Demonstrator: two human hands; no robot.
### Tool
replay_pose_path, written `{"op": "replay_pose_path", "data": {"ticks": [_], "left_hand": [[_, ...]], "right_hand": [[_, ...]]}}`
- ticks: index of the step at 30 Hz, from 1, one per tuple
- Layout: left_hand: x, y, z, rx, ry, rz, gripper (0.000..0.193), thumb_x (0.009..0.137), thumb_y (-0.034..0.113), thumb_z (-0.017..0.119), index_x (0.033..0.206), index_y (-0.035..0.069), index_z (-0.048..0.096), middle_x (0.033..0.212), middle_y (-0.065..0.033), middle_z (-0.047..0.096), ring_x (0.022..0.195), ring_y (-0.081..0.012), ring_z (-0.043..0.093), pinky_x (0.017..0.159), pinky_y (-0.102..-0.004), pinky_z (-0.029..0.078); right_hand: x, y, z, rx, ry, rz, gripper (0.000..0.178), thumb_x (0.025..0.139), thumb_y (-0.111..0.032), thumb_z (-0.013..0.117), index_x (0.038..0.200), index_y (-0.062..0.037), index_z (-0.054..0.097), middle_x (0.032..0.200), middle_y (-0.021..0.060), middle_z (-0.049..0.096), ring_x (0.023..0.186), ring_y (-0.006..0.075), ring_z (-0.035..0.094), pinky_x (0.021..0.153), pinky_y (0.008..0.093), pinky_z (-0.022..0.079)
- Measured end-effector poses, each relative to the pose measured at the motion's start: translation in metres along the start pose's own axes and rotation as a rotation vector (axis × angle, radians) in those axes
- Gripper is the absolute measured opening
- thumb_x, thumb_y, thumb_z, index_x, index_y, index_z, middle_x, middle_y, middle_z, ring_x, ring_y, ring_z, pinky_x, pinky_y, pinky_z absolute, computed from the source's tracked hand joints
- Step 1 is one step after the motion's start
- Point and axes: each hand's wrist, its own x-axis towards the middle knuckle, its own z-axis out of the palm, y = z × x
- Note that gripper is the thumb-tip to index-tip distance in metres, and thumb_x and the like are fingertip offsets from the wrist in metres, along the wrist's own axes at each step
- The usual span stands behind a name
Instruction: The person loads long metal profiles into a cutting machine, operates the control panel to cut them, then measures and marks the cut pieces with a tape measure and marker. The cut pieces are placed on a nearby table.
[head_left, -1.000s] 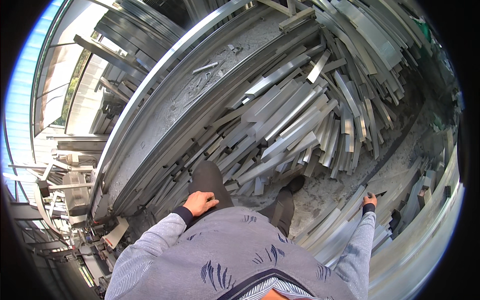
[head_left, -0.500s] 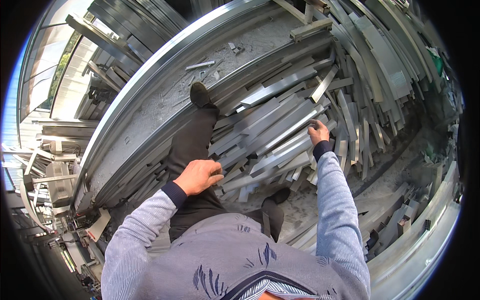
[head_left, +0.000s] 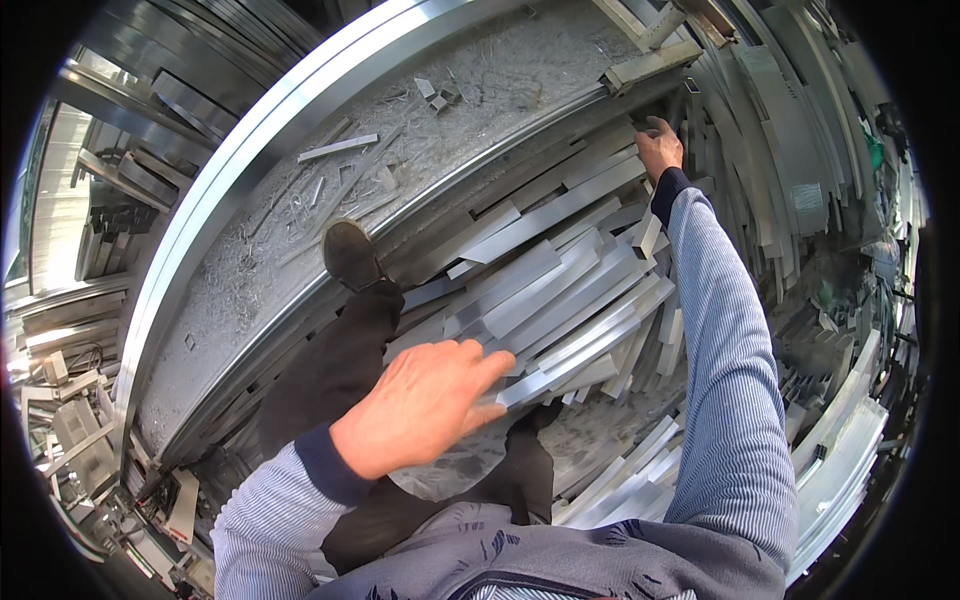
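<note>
My left hand (head_left: 425, 400) is open, palm down, thumb and forefinger apart, over the near end of a pile of silvery metal profiles (head_left: 545, 270). Nothing shows in its grasp. Stretched out far, my right hand (head_left: 659, 148) has curled fingers at the far right end of the pile, beside the end of a long flat bar (head_left: 600, 185). What the fingers close on, if anything, is hidden in shadow. A short hollow profile (head_left: 648, 235) lies below that wrist, and a shiny channel (head_left: 590, 345) slants along the pile's near side.
My shoe (head_left: 350, 255) rests against the rim of a long trough (head_left: 450, 185) scattered with metal scraps (head_left: 338, 148). A metal beam end (head_left: 652, 66) juts in at the far right. More long profiles (head_left: 800, 190) curve along the right, and others lie near my right forearm.
My right hand has moved farther away, to the far end of the pile. My left hand has come up and to the right, its fingers spreading. The view has shifted forward.
</note>
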Motion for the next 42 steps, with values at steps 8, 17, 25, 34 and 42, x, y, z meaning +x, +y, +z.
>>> {"op": "replay_pose_path", "data": {"ticks": [8,17,25,34,42], "left_hand": [[-0.003,-0.004,-0.083,-0.079,-0.141,0.022,0.049,0.083,0.029,0.079,0.125,0.011,0.061,0.101,-0.0057,0.06,0.087,-0.0245,0.058,0.077,-0.037,0.047],[-0.015,-0.02,-0.101,-0.135,0.02,-0.01,0.041,0.087,0.029,0.065,0.122,0.007,0.067,0.114,-0.0117,0.06,0.096,-0.0308,0.059,0.084,-0.0417,0.048],[-0.015,-0.014,-0.109,-0.159,0.029,0.011,0.041,0.088,0.032,0.065,0.12,0.008,0.068,0.114,-0.012,0.06,0.096,-0.0301,0.059,0.084,-0.0407,0.048],[-0.007,-0.002,-0.079,-0.087,-0.055,0.079,0.052,0.082,0.027,0.077,0.128,0.011,0.06,0.107,-0.0076,0.06,0.091,-0.0261,0.058,0.081,-0.0382,0.047],[-0.02,-0.01,-0.032,-0.083,0.083,-0.066,0.047,0.082,0.025,0.08,0.122,0.009,0.062,0.1,-0.0076,0.064,0.087,-0.0276,0.062,0.08,-0.0388,0.05]], "right_hand": [[0.111,-0.023,0.054,-0.148,0.049,-0.009,0.084,0.08,-0.046,0.07,0.152,-0.0119,0.047,0.143,0.0238,0.057,0.133,0.0397,0.054,0.11,0.0426,0.043],[0.202,0.002,0.085,0.127,0.011,0.019,0.102,0.079,-0.054,0.07,0.16,-0.0073,0.029,0.157,0.0244,0.041,0.14,0.039,0.046,0.116,0.0404,0.037],[0.168,-0.027,0.103,-0.105,0.024,0.231,0.094,0.082,-0.049,0.065,0.162,-0.022,0.024,0.156,0.0286,0.04,0.141,0.049,0.04,0.118,0.0507,0.031],[-0.009,-0.161,0.147,-0.034,0.006,0.492,0.08,0.081,-0.039,0.066,0.155,-0.0392,0.035,0.135,0.0344,0.045,0.127,0.0462,0.047,0.107,0.0518,0.04],[-0.162,-0.255,0.202,-0.093,-0.069,0.441,0.066,0.09,-0.043,0.064,0.151,-0.0384,0.038,0.119,0.0262,0.049,0.11,0.0406,0.052,0.094,0.0523,0.046]]}}
